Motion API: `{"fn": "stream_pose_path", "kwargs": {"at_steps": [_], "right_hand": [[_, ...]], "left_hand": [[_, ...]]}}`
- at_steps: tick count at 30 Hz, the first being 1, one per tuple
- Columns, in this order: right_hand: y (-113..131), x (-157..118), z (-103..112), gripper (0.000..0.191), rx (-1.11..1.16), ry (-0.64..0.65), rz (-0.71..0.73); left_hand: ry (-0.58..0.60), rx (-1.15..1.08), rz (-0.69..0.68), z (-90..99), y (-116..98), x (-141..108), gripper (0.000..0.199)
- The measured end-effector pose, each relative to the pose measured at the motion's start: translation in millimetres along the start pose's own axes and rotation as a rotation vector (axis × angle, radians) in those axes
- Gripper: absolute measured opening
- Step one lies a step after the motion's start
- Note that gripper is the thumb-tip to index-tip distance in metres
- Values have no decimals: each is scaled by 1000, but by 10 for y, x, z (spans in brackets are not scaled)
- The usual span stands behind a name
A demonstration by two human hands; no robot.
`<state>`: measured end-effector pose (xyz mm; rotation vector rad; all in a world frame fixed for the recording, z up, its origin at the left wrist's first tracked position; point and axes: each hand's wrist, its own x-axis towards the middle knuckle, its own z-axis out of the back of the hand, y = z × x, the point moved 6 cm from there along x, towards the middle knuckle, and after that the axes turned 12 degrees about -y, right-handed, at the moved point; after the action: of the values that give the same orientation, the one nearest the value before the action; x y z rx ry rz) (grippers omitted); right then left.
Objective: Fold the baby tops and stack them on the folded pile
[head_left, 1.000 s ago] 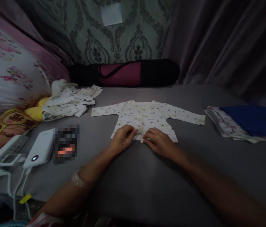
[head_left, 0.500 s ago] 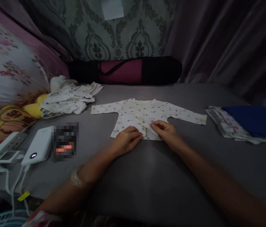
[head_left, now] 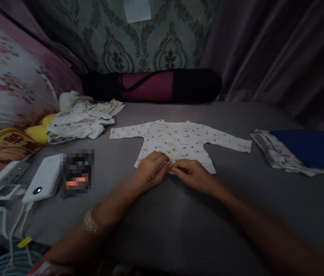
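Observation:
A small white patterned shirt (head_left: pixel 176 138) lies flat on the grey sheet, its sleeves spread to both sides and its collar away from me. At the bottom hem, near the middle of the front, my left hand (head_left: pixel 153 170) pinches the cloth between thumb and fingers. Right beside it, my right hand (head_left: pixel 192 174) pinches the same hem, the fingertips of both hands almost touching. The front edges lie together along the middle. The bit of cloth between the fingertips is mostly hidden.
Crumpled white clothes (head_left: pixel 83 120) lie at the left, near a power bank (head_left: pixel 43 178), a power strip (head_left: pixel 5 180) and a pixelated item (head_left: pixel 77 172). Folded clothes (head_left: pixel 308 147) are at the right. A black and pink bag (head_left: pixel 150 86) lies along the wall.
My right hand has moved left to meet my left hand, bringing the lifted front edge to the middle. The shirt front now lies flatter, with its right bottom corner uncovered.

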<state>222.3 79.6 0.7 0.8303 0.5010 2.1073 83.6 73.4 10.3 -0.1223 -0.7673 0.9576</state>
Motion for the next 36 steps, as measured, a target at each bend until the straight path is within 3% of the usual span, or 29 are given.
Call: {"fn": "stream_pose_path", "kwargs": {"at_steps": [4,7,10,14,19,23,26,29,33,36], "right_hand": [[-258,77,117,40,-331,-150,16],[-445,48,35,52,-500,-35,-25],[-478,-17,-43,58,-530,54,-69],[-351,-52,-58,57,-517,39,-42],[-302,-49,-81,56,-473,108,-38],[-281,-33,-61,57,-478,57,-33],[-257,-17,-93,60,-462,110,-34],[-259,100,-81,59,-443,156,-91],[-319,470,-85,62,-454,104,-145],[-444,758,-213,68,-481,42,-163]], "left_hand": [[144,19,-107,-147,16,-48,39],[263,65,-91,-236,65,-88,41],[296,80,-72,-248,79,-91,42],[301,90,-63,-246,72,-89,43],[262,94,-72,-241,68,-86,42],[188,52,-96,-192,57,-62,37],[82,137,-41,-111,134,-30,39],[10,354,57,-57,297,-33,49],[156,469,186,-180,525,-122,63],[244,457,230,-262,587,-171,67]]}}
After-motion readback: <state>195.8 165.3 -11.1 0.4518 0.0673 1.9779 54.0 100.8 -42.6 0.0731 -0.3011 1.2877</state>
